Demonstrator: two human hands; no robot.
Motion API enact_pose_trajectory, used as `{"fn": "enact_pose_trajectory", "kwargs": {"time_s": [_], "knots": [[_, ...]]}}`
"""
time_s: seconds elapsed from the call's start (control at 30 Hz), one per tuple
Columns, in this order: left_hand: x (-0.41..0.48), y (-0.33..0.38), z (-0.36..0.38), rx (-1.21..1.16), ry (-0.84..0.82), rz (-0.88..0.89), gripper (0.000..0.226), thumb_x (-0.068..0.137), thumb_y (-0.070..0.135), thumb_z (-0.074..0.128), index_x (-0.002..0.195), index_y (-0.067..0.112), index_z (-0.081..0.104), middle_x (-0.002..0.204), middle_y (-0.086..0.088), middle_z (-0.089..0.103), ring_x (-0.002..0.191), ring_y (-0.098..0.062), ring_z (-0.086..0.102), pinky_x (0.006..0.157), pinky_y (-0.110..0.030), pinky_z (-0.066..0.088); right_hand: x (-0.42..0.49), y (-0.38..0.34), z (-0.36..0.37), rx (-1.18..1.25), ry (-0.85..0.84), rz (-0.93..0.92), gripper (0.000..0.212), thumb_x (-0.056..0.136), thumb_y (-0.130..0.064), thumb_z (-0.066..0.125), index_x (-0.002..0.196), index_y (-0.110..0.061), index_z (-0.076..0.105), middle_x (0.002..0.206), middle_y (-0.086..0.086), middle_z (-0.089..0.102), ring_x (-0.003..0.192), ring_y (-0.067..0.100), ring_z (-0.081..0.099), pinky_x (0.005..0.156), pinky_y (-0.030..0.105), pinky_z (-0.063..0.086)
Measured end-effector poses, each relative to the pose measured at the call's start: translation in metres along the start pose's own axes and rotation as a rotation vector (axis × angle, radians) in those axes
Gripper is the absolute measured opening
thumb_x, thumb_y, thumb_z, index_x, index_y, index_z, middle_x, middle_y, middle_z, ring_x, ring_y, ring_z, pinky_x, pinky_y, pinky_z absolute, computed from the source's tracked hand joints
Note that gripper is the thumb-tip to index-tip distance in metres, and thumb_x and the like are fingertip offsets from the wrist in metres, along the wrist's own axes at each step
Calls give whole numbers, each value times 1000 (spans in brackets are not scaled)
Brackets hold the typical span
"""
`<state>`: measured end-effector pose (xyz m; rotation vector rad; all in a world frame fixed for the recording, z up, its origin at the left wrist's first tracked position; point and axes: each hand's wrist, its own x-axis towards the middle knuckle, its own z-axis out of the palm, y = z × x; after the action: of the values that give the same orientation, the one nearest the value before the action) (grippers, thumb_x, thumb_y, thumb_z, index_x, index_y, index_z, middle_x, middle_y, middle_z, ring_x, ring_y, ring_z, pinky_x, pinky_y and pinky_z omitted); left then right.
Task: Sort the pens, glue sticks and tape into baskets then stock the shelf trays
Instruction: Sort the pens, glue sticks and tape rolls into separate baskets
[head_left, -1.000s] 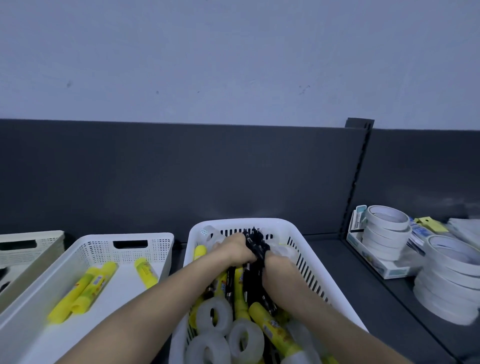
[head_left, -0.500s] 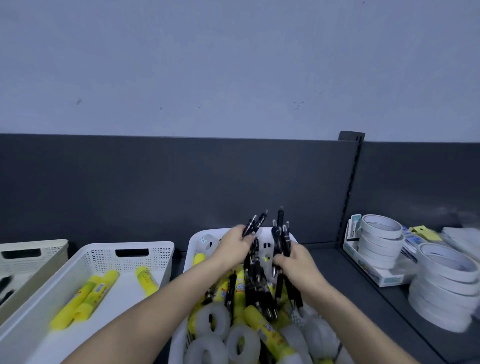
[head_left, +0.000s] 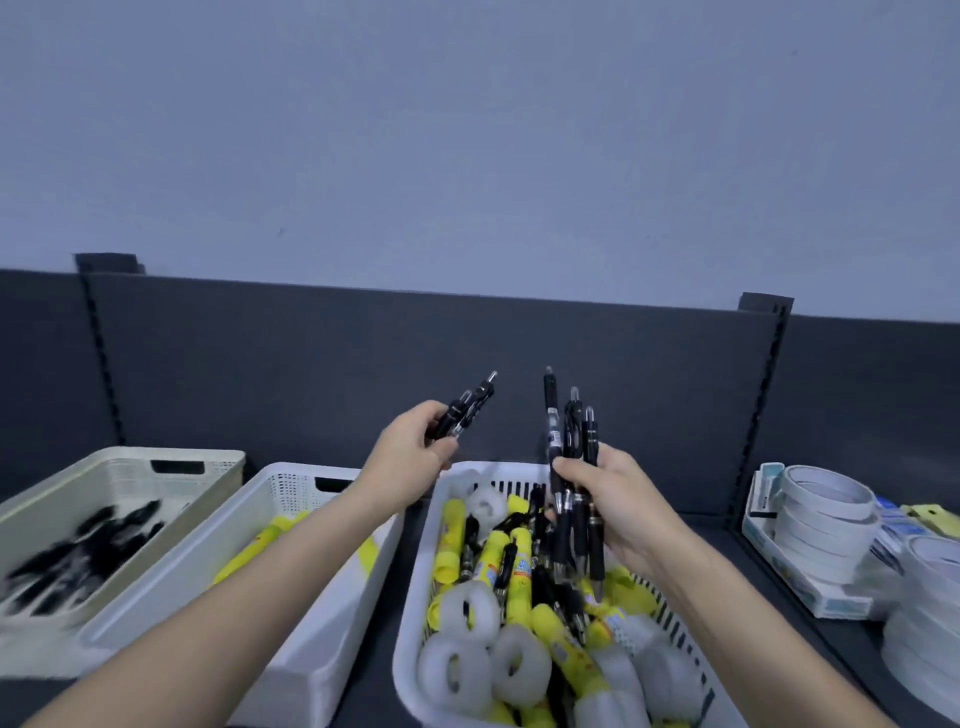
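My left hand grips a small bunch of black pens above the far left corner of the mixed white basket. My right hand grips a bigger bunch of black pens, held upright over the same basket. In that basket lie yellow glue sticks, clear tape rolls and more black pens. A middle white basket holds yellow glue sticks. The cream basket at far left holds black pens, blurred.
All baskets stand on a dark grey shelf with a dark back panel and slotted uprights. At the right, white tape rolls are stacked in a shelf tray, with more rolls at the edge.
Both hands have lifted out of the mixed basket with their pens and drawn apart, the left going left. The view has turned left, bringing the cream basket of pens into sight.
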<state>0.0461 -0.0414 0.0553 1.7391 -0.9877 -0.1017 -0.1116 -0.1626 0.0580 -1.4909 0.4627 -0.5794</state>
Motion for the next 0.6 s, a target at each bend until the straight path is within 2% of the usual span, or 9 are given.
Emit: {"fn": "enact_pose_trajectory", "kwargs": {"time_s": [0.1, 0.2, 0.33, 0.47, 0.6], "knots": [[-15, -10, -36, 40, 69, -50, 19, 88, -1, 52, 87, 18, 54, 67, 2, 53, 51, -4, 50, 57, -29, 44, 2, -5, 29, 13, -86, -8, 14, 91, -1, 48, 81, -10, 44, 58, 7, 44, 48, 18, 47, 52, 33, 41], [-29, -21, -72, 49, 146, -74, 28, 87, -3, 52, 80, 24, 53, 70, 0, 53, 63, -16, 52, 54, -25, 45, 4, -8, 62, -26, -176, 8, 19, 91, -1, 48, 75, -9, 42, 57, 9, 47, 46, 19, 48, 45, 29, 43], [-46, -38, -123, 100, 221, -120, 26, 87, -4, 52, 79, 21, 53, 68, 2, 53, 59, -15, 51, 58, -26, 40, 12, -6, 115, -56, -277, 37, 19, 91, 1, 47, 75, -9, 43, 59, 8, 47, 49, 18, 51, 52, 31, 47], [-56, -65, -181, 193, 295, -167, 27, 86, 0, 55, 76, 26, 51, 71, 0, 56, 65, -20, 52, 66, -32, 43, 23, -1, 176, -70, -352, 59, 17, 90, 3, 47, 77, -8, 43, 63, 10, 46, 49, 17, 51, 48, 28, 47], [-64, -97, -245, 240, 305, -249, 9, 89, 5, 54, 89, 14, 54, 77, -3, 57, 67, -18, 55, 63, -27, 42, 40, 10, 244, -61, -396, 104, 16, 90, 3, 45, 78, -7, 45, 63, 13, 48, 48, 18, 52, 47, 29, 47]]}}
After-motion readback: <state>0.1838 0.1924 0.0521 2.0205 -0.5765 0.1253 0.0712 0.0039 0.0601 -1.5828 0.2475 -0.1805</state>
